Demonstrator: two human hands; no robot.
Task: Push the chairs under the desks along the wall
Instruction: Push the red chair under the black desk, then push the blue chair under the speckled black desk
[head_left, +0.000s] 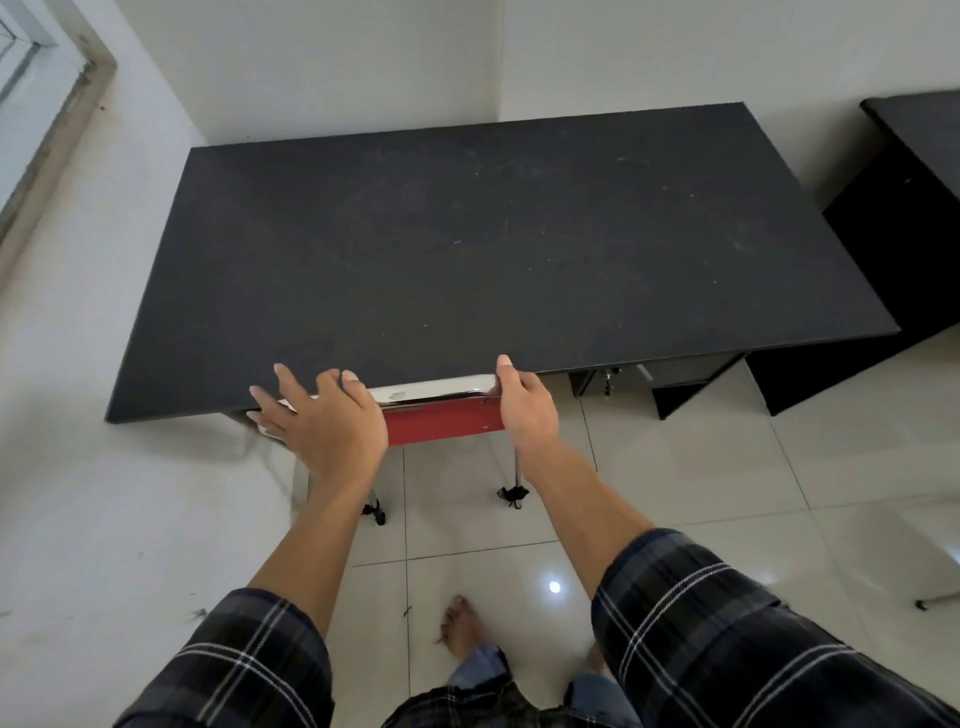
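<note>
A red chair (441, 423) with a chrome top rail (431, 389) stands at the front edge of a black desk (493, 234). Its seat is hidden under the desktop; only the backrest and two rear legs (511, 493) show. My right hand (524, 410) is wrapped around the right end of the backrest, thumb up against the desk edge. On the left end of the rail lies my left hand (327, 415), palm down with fingers spread and fingertips over the desktop edge.
The desk sits in a corner, with white walls behind and to its left and a window frame (31, 78) on the left. A drawer unit (623, 376) hangs under its right side. A second black desk (914, 119) stands at the right. A metal leg (940, 597) pokes in at the right edge. My bare foot (462, 623) is on the tiled floor.
</note>
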